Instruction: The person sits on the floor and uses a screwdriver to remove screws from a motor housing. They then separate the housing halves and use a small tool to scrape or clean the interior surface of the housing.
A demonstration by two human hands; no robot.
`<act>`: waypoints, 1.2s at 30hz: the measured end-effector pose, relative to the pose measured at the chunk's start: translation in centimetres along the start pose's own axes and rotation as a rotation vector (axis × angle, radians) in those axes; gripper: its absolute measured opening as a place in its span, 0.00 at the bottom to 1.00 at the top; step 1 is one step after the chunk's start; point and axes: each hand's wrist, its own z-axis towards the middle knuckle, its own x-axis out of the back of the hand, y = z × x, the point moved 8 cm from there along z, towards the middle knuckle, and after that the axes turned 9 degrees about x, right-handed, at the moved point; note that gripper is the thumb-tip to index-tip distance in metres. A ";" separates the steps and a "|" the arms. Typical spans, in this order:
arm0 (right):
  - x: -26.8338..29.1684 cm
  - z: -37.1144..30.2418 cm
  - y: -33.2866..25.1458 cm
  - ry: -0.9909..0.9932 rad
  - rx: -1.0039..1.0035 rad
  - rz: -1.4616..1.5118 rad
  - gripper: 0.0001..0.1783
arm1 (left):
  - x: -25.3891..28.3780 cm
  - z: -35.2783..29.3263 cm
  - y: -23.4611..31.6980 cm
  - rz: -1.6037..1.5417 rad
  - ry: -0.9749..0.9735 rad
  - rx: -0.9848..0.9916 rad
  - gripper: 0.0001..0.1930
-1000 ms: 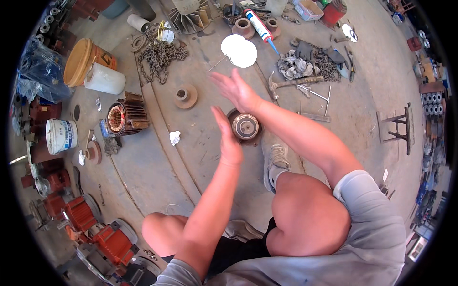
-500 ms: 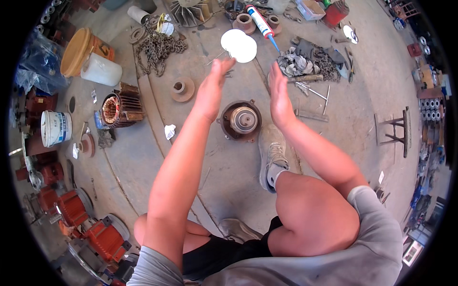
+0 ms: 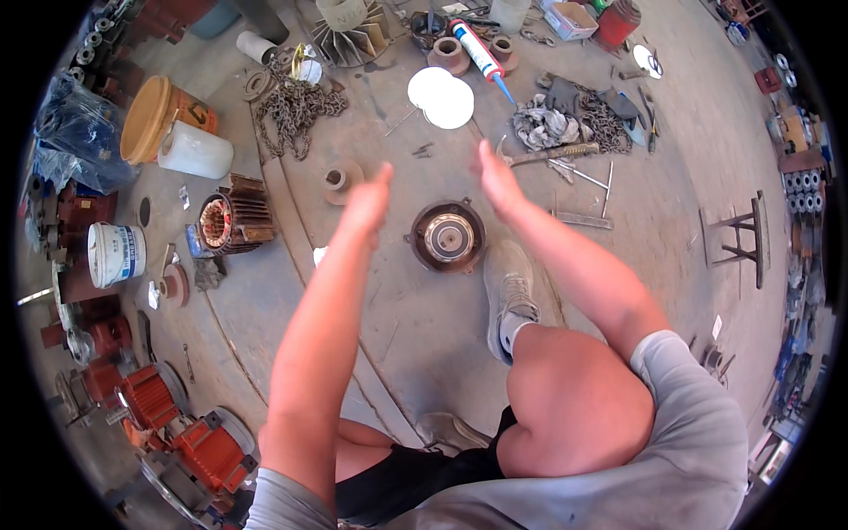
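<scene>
Both my hands are in the air, well apart, with nothing held. My left hand (image 3: 369, 203) has its fingers stretched forward, slightly blurred, and covers part of the rusty flanged hub (image 3: 344, 179). On the other side, my right hand (image 3: 499, 183) also has straight fingers, with its palm turned inward. On the floor between and just below them lies a dark round motor end cover (image 3: 449, 237) with lugs and a ring-shaped metal centre. Several small bolts or pins (image 3: 423, 151) lie beyond it. Two overlapping white discs (image 3: 449, 103) rest farther out.
A sealant cartridge (image 3: 477, 49) lies at the top. Chains (image 3: 299, 110) and a finned motor housing (image 3: 234, 216) are left; grey rags (image 3: 543, 124), a hammer (image 3: 556, 155) and a T-handle wrench (image 3: 587, 181) are right. Orange motors (image 3: 208, 450) stand lower left. My shoe (image 3: 510, 296) is beside the cover.
My left hand has moved back toward me and to the left, exposing the small bolts. My right hand has shifted slightly left and back. The view has tilted slightly.
</scene>
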 end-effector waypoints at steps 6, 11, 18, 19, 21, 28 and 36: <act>-4.4 -4.6 3.2 -0.328 -0.347 0.247 0.55 | -8.5 1.6 -6.0 -0.287 -0.313 0.260 0.46; -4.3 -4.7 3.5 -0.291 -0.312 0.230 0.53 | -8.2 2.9 -6.2 -0.151 -0.199 0.123 0.46; -4.5 -12.4 1.9 -0.278 0.022 0.138 0.41 | -7.8 -2.4 -11.5 -0.440 -0.314 0.154 0.45; -5.0 -13.3 1.2 -0.264 0.153 -0.009 0.35 | -8.0 -2.9 -12.9 -0.532 -0.368 0.251 0.45; -6.4 -15.4 -0.3 -0.252 0.366 -0.351 0.21 | -8.0 -3.4 -15.9 -0.604 -0.455 0.370 0.43; -6.9 -21.1 -1.5 -0.435 0.669 -0.573 0.16 | -8.2 -5.3 -20.9 -0.394 -0.295 0.287 0.39; -6.7 -23.0 -0.9 -0.520 0.799 -0.610 0.29 | -9.3 -5.4 -21.8 -0.388 -0.401 0.261 0.39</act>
